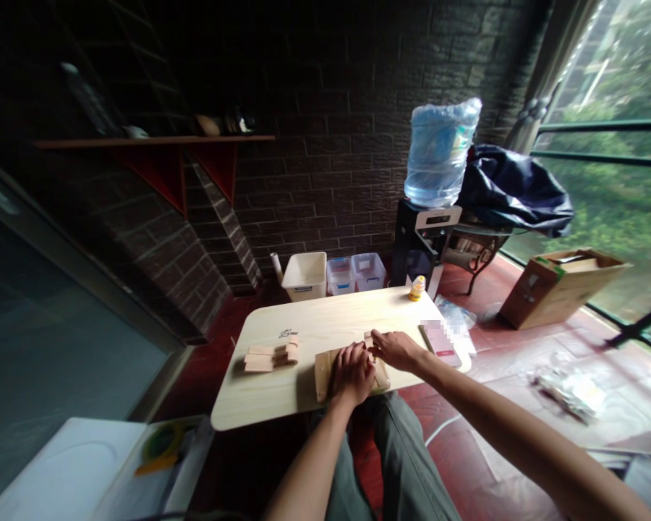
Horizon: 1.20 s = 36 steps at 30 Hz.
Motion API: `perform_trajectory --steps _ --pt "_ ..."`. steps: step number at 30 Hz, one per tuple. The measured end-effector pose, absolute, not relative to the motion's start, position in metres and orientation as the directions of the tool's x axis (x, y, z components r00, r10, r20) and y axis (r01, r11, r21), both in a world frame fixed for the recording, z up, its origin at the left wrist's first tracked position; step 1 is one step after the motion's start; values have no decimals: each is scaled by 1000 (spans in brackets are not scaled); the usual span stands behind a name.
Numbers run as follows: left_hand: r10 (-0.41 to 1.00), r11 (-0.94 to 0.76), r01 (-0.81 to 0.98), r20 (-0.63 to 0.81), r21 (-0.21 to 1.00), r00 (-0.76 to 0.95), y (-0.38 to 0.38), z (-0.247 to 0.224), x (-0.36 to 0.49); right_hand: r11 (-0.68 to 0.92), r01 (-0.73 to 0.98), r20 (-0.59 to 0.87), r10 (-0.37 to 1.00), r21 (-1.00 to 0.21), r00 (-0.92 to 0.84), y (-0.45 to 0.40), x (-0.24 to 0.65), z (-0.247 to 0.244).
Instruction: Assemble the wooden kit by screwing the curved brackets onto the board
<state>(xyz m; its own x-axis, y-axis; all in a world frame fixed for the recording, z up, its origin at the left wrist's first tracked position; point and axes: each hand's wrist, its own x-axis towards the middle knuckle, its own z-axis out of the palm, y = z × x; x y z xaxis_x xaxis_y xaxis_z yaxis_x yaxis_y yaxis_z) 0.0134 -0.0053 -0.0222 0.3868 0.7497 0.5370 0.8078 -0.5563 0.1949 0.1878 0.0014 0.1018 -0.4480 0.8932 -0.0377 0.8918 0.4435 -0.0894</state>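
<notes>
A small brown cardboard box (322, 380) lies at the front edge of the pale wooden table (260, 407). My left hand (354, 373) rests on top of it, fingers close together and bent over the box. At the box's right end, my right hand (395, 350) is closed in a pinch; what sits between its fingertips is too small to make out. A pale, light-brown piece (367, 338) shows beside those fingertips. To the left lie several flat, light wooden pieces (260, 359), with small dark metal items (287, 333) behind them.
A yellow-capped bottle (417, 288) stands at the table's far right corner, and a pinkish booklet (440, 343) lies near the right edge. Beyond the table are plastic bins (304, 270), a water dispenser (424, 235) and a large carton (542, 293). A white surface (70, 470) stands at lower left.
</notes>
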Motion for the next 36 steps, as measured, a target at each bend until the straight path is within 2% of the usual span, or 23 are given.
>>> perform_trajectory --steps 3,6,9,11,15,26,36 --pt "740 -562 808 544 176 396 -5 -24 13 515 808 102 855 -287 -509 -2 192 91" --pt "741 -552 816 551 174 384 -4 -26 14 502 668 231 859 -550 -456 -6 192 78" --pt "752 -536 824 547 183 367 -4 -27 15 404 477 256 903 -781 -345 -11 187 66" --pt "756 -537 822 541 190 369 -5 -26 15 341 366 248 928 -866 -278 -14 182 61" --pt "772 -533 820 518 211 368 -6 -24 15 267 228 216 950 -936 -227 -23 178 59" --pt "794 -519 815 498 258 349 -10 -19 15 216 146 199 972 -965 -123 -26 186 51" --pt "761 -530 817 552 226 340 -10 -23 14 208 80 188 961 -975 -204 -19 188 67"
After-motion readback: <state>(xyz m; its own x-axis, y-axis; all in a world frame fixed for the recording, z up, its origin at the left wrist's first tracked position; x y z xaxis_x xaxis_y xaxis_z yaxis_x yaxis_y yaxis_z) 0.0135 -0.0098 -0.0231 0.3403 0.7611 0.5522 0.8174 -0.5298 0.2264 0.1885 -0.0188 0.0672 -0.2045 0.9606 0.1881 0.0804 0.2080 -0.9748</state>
